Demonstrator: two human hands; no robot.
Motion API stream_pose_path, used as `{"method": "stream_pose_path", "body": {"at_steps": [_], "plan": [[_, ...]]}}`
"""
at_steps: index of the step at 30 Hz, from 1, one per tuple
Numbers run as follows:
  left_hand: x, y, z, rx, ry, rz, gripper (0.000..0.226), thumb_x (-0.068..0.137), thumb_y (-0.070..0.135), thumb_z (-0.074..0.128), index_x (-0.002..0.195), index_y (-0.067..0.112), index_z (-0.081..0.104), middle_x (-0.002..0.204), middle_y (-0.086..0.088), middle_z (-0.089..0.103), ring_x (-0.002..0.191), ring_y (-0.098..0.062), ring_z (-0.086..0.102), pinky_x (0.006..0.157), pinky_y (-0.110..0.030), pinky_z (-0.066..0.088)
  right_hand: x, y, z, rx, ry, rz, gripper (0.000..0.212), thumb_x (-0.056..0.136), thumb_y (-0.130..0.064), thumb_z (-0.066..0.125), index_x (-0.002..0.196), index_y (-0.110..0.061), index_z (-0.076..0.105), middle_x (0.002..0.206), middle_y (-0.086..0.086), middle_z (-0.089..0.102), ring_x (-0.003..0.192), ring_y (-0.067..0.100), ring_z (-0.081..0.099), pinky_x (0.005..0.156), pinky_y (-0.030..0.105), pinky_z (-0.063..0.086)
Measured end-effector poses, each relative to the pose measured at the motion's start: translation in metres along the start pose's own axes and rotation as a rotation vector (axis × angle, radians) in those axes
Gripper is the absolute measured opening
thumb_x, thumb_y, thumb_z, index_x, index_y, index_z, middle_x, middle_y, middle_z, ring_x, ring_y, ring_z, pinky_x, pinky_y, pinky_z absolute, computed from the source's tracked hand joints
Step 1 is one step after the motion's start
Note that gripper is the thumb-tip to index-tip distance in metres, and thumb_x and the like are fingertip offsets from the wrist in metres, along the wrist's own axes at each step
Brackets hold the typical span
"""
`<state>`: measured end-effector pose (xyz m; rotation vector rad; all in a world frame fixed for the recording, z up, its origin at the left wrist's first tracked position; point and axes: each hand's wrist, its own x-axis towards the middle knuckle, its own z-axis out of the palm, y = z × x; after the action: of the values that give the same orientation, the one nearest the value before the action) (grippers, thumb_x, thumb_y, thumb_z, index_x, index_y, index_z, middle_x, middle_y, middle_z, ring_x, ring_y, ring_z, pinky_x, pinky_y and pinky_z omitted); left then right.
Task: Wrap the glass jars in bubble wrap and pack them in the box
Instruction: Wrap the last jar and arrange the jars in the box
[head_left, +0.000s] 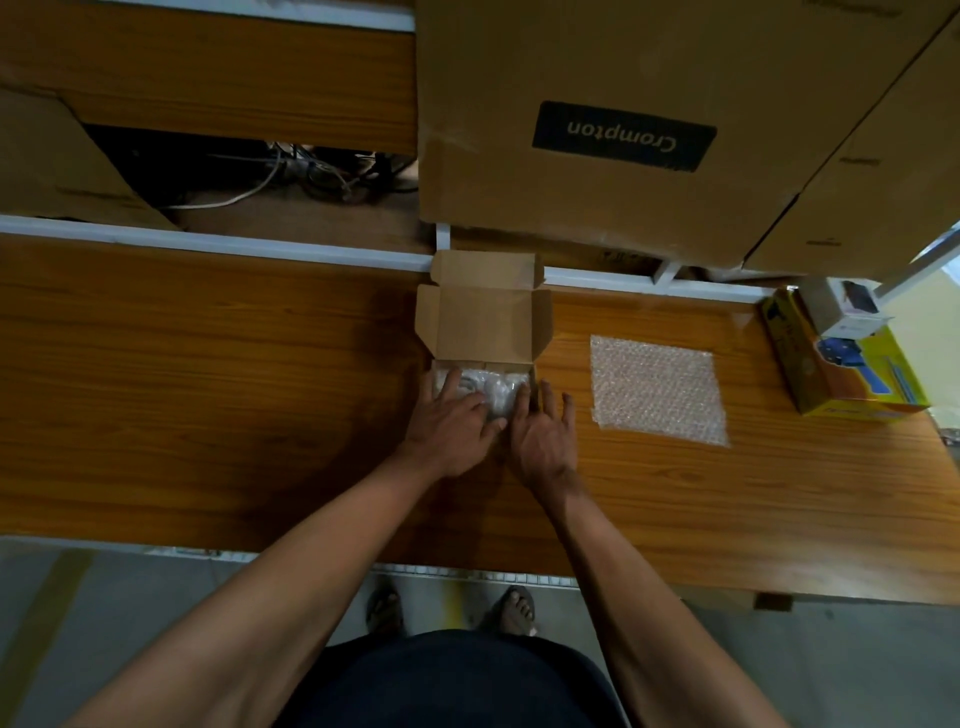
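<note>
packing or storeroom workspace, large cardboard cartons (613, 130) stacked behind wooden bench (208, 395), loose cables (291, 176), boxed goods (841, 358)

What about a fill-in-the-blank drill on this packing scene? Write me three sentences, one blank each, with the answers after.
1. The small box on the table has its lid flap ____.
2. Both hands, the left hand and the right hand, rest on the wrapped bundle inside the ____.
3. A spare sheet of bubble wrap lies flat on the table to the ____ of the small box.

Missing words: open; box; right
</note>
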<state>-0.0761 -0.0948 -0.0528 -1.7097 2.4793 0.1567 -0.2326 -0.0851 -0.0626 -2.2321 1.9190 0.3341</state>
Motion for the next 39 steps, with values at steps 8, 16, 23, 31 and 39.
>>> {"method": "stream_pose_path", "body": {"at_steps": [8, 16, 23, 31, 39], "plan": [[0.018, -0.016, -0.005, -0.026, -0.09, -0.038, 0.067, 0.105, 0.063, 0.018, 0.154, 0.024, 0.044, 0.168, 0.008, 0.033, 0.155, -0.033, 0.011, 0.119, -0.064, 0.01, 0.011, 0.018, -0.004, 0.064, 0.01, -0.009, 0.101, 0.099, -0.049, 0.06, 0.165, -0.008, -0.005, 0.166, 0.016, 0.034, 0.157, 0.044, 0.011, 0.123, 0.066, 0.011], [0.028, -0.017, -0.012, 0.03, -0.05, -0.057, 0.06, 0.106, 0.058, 0.021, 0.146, 0.026, 0.052, 0.155, 0.008, 0.048, 0.148, -0.031, 0.021, 0.117, -0.062, 0.016, 0.023, 0.01, -0.011, -0.024, -0.035, 0.035, 0.099, 0.098, -0.055, 0.058, 0.164, -0.009, 0.002, 0.165, 0.017, 0.034, 0.155, 0.045, 0.012, 0.121, 0.064, 0.017], [0.017, -0.035, -0.001, -0.026, -0.078, -0.116, 0.064, 0.108, 0.056, 0.016, 0.16, 0.024, 0.036, 0.164, 0.004, 0.041, 0.157, -0.03, 0.006, 0.12, -0.068, 0.0, 0.022, 0.006, -0.015, 0.039, -0.07, 0.024, 0.1, 0.101, -0.053, 0.056, 0.165, -0.002, -0.003, 0.171, 0.022, 0.02, 0.159, 0.045, -0.004, 0.125, 0.065, 0.006], [-0.006, -0.04, 0.014, -0.06, -0.011, -0.138, 0.064, 0.107, 0.056, 0.016, 0.158, 0.023, 0.036, 0.164, 0.004, 0.039, 0.152, -0.035, 0.02, 0.12, -0.068, 0.009, 0.007, 0.015, 0.0, 0.14, 0.12, -0.012, 0.068, 0.108, -0.049, 0.034, 0.163, -0.01, 0.022, 0.152, 0.022, 0.052, 0.157, 0.039, 0.016, 0.123, 0.061, 0.016], [-0.02, -0.04, 0.013, -0.073, 0.245, -0.001, 0.043, 0.1, 0.056, 0.039, 0.118, 0.023, 0.059, 0.125, 0.003, 0.062, 0.122, -0.025, 0.046, 0.097, -0.05, 0.035, -0.009, 0.018, -0.004, 0.082, 0.398, -0.189, 0.029, 0.102, -0.041, 0.05, 0.121, -0.023, 0.063, 0.123, 0.005, 0.068, 0.119, 0.031, 0.052, 0.092, 0.046, 0.041]]}}
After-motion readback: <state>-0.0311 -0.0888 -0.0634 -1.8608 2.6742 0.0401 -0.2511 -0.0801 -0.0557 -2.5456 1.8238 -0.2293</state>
